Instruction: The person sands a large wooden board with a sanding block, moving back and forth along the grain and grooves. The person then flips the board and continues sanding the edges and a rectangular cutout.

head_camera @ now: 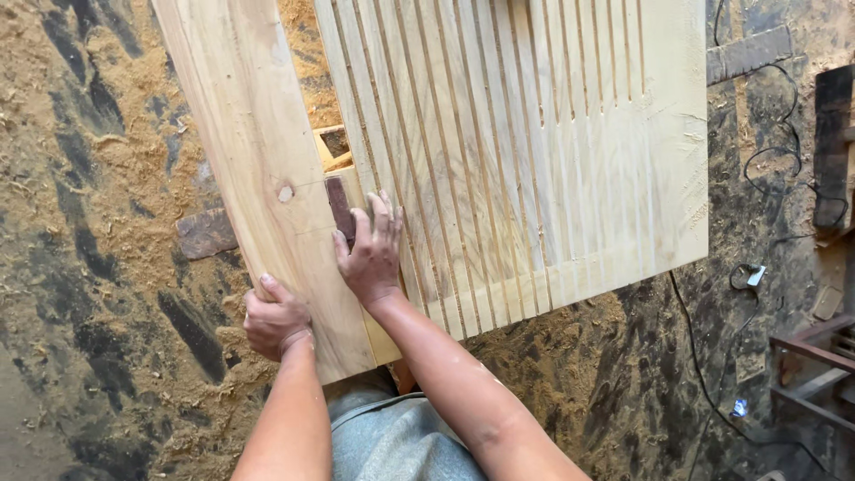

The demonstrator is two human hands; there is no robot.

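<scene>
Left hand (274, 321) gripping smooth plank (258, 169), right hand (370, 254) flat on grooved panel (534, 151)

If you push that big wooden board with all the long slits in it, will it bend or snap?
The slatted panel probably stays fairly stiff: a solid border frames it. Its thin strips look breakable. It is big, so likely heavy.

No packages, labels, signs or screens show here — only bare wood, sawdust and cables — nothing printed.
</scene>
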